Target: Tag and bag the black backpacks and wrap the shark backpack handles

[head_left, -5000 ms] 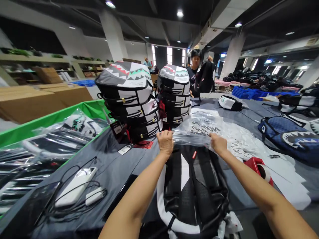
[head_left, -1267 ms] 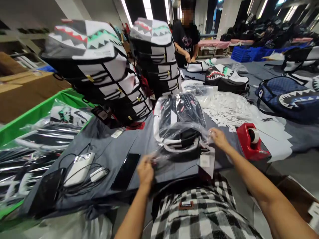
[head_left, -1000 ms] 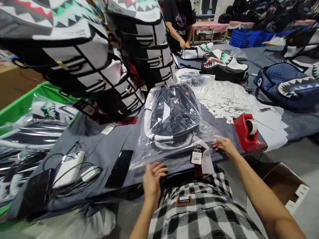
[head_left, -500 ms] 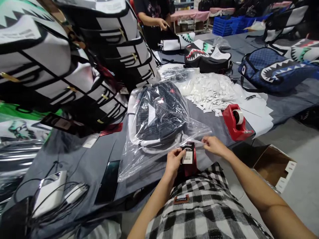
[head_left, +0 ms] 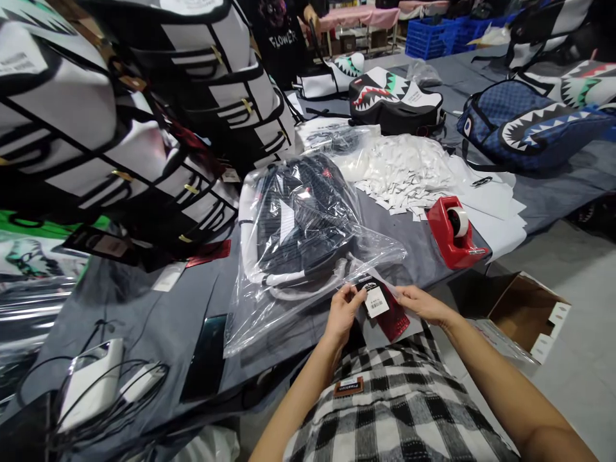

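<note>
My left hand (head_left: 342, 312) pinches the edge of a black hang tag (head_left: 370, 283) that carries a white barcode sticker. A red tag (head_left: 395, 323) fans out beneath it. My right hand (head_left: 424, 304) is closed at the right side of these tags, its fingertips on a whitish translucent sheet (head_left: 385, 281) that runs behind them; whether it is a small bag I cannot tell. Just beyond my hands, a dark backpack with white trim (head_left: 308, 224) lies inside a clear plastic bag (head_left: 245, 321). The bag's near edge reaches my left hand.
A red tape dispenser (head_left: 450, 234) stands right of the bagged backpack, near a heap of small white packets (head_left: 409, 170). Black-and-white backpacks (head_left: 212, 77) are stacked at left. A phone (head_left: 205, 359) and a power bank with cables (head_left: 91, 385) lie front left. An open carton (head_left: 524, 314) sits lower right.
My right hand has come down and closer to the tags. The tags have swung to a slant, and more of the red one shows. The view has shifted slightly.
</note>
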A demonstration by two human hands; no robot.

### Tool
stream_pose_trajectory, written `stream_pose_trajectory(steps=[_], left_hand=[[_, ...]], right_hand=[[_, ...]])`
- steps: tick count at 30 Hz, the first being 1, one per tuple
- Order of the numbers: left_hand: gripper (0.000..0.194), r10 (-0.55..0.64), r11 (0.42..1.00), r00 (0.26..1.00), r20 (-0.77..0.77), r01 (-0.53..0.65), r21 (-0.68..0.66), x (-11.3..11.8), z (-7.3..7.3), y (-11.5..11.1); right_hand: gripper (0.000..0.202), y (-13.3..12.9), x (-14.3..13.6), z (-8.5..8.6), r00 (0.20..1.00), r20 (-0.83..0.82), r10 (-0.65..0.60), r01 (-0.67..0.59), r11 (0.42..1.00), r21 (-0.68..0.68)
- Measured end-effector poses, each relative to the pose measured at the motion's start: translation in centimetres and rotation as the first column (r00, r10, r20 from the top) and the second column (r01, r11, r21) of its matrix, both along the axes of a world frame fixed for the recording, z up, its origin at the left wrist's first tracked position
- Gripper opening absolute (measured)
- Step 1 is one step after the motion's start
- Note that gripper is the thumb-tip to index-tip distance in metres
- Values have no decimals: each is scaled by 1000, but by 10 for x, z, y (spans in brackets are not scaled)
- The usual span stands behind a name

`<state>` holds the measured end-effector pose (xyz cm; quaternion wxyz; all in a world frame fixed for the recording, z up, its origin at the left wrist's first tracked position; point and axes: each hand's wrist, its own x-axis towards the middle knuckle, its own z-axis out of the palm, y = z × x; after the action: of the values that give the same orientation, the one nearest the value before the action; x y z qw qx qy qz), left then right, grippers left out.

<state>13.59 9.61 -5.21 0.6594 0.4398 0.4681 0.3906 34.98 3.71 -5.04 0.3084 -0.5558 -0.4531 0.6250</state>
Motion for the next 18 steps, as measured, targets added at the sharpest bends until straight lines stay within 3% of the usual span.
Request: stream_pose_trajectory(steps=[3,5,7,9,11,12,14,16,18], left_hand=[[47,39,995,984,-175,-23,94,2,-10,-5],[43,32,982,926,-377,41,184,1,-14,-12],[35,-40,940,794,-607,237,247,-2,-15,-17],[25,-97,839,577,-811,486,245,-8,-10,-18],[16,-47,672,391,-919,693,261,-13,2,-11],[15,5,556,357,-934,775,299,-13,10,-4],[28,87,249,396,-914,880,405,-8,26,13],[43,69,-71,461,-885,887,457,7,39,32],[38,-28,-303,449,-893,848,436,26,44,47]], right_hand=[[42,-3,-5,1,998,-39,-40,38,998,-52],[42,-4,-11,-3,998,-27,-51,51,998,-21],[40,-5,-18,-8,992,102,-73,66,996,68],[33,-8,-23,-13,939,316,-137,89,983,161],[25,-13,-25,-16,845,489,-218,111,965,237],[25,-16,-25,-16,805,541,-241,107,957,269],[23,-27,-27,-16,761,600,-247,65,949,309],[18,-40,-32,-14,735,639,-225,2,944,331],[19,-54,-39,-11,700,685,-202,-75,933,352]])
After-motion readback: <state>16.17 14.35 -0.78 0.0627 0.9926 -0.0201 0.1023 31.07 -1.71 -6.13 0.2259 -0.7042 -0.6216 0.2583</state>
